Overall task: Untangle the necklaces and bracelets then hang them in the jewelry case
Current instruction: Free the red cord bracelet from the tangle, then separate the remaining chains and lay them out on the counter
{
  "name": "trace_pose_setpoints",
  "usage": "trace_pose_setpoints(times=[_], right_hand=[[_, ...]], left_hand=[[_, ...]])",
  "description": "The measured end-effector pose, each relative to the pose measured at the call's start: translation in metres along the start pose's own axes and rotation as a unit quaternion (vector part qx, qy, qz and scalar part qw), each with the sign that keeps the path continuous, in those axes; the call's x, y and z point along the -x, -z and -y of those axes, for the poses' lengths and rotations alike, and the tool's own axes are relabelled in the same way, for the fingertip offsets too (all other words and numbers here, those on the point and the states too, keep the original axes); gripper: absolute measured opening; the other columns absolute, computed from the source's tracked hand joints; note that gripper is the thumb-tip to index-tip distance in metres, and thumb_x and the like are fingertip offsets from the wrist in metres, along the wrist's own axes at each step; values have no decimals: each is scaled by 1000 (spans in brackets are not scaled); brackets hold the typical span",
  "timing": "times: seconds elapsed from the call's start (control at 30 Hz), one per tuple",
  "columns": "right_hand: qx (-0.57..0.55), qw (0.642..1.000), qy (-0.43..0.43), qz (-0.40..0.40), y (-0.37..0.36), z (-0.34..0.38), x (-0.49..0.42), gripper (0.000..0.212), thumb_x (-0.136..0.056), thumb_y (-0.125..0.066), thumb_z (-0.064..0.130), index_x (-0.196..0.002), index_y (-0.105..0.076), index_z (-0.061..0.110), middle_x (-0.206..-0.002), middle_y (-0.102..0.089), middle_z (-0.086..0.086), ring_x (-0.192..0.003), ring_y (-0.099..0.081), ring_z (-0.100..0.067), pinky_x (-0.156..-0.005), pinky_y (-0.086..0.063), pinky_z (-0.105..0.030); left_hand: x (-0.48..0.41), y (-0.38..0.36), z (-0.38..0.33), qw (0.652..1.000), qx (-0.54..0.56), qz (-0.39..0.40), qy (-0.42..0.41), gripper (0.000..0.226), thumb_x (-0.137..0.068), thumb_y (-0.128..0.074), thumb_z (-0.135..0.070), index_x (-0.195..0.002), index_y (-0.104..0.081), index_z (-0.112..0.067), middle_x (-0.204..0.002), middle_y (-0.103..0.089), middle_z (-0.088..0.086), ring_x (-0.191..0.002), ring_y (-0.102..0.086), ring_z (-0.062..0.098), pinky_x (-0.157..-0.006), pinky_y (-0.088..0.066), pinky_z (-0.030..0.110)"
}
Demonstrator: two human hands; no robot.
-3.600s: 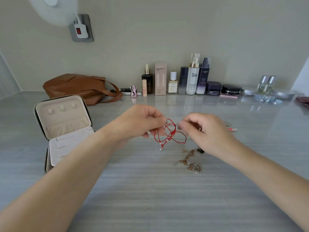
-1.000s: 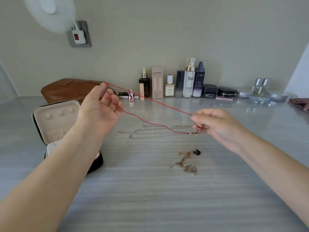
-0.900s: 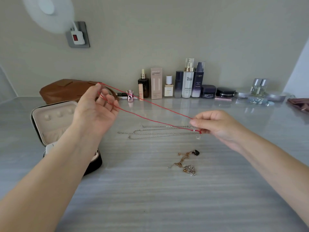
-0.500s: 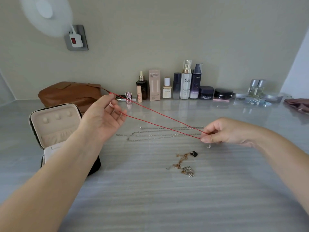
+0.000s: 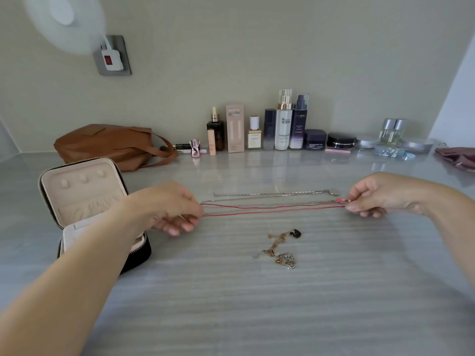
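Note:
A red cord necklace [image 5: 272,209] is stretched level as a long double strand just above the table. My left hand [image 5: 169,209] pinches its left end, and my right hand [image 5: 377,196] pinches its right end at the small red clasp. Behind the cord, silver chains [image 5: 272,194] lie straight on the table. A tangled heap of gold and silver jewelry [image 5: 280,249] with a black pendant lies nearer to me. The open jewelry case [image 5: 82,196], with a beige lining and pegs in its raised lid, stands at the left beside my left forearm.
A brown leather bag [image 5: 113,145] lies behind the case. A row of cosmetic bottles and jars [image 5: 280,127] lines the back wall, with tins and small bottles [image 5: 393,140] at the far right. A white fan [image 5: 64,21] and a wall socket [image 5: 113,56] are at the upper left.
The red cord, first a tangle between my hands, is now pulled out straight. My left hand has come down from in front of the bag to table level, and my right hand has moved right.

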State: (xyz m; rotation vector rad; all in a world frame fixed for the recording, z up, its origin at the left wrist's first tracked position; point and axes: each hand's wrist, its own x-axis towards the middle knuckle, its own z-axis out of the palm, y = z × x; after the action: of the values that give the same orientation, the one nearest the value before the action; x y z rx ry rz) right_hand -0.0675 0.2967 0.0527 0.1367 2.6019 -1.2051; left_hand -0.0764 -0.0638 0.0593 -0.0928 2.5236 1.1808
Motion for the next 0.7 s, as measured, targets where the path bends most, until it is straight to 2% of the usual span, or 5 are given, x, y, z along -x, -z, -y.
trace_pose_setpoints(times=[0.2, 0.4, 0.53, 0.6, 0.7], right_hand=[[42, 999, 13, -28, -2, -1, -3, 12, -79, -64, 2, -72, -68, 10, -58, -59, -2, -54, -50, -9, -43, -42, -14], [133, 990, 24, -40, -9, 3, -8, 6, -75, -71, 9, -74, -67, 14, -89, -69, -10, -60, -51, -12, -52, -42, -21], [154, 985, 38, -70, -7, 3, -11, 14, -66, -79, 14, -77, -70, 13, -83, -69, -9, -74, -57, -22, -72, -49, -37], [162, 982, 60, -82, -9, 9, -8, 14, -65, -80, 18, -72, -68, 18, -74, -65, -7, -72, -56, -23, -70, -44, -33], [165, 978, 119, -39, -28, 29, 2, 12, -66, -79, 22, -68, -66, 23, -68, -61, -2, -66, -53, -18, -65, -41, -31]], left_hand=[[-6, -3, 4, 995, -99, -8, 15, 16, -81, -61, -18, -66, -57, -13, -49, -59, -4, -36, -54, 5, -38, -41, 15], [0, -8, 1, 965, -258, -46, 13, 23, -78, -60, -29, -66, -55, -10, -70, -61, 9, -58, -53, 20, -44, -38, 17], [3, -8, -1, 955, -290, -55, 16, 25, -79, -62, -33, -78, -59, -7, -74, -62, 11, -64, -54, 23, -47, -39, 19], [5, -8, -3, 945, -310, -101, -24, 25, -77, -64, -30, -86, -61, -7, -74, -59, 8, -60, -52, 22, -49, -38, 21], [11, -18, -11, 936, -256, -156, -185, 12, -75, -66, -28, -81, -56, -22, -71, -54, -4, -64, -51, 14, -54, -36, 23]])
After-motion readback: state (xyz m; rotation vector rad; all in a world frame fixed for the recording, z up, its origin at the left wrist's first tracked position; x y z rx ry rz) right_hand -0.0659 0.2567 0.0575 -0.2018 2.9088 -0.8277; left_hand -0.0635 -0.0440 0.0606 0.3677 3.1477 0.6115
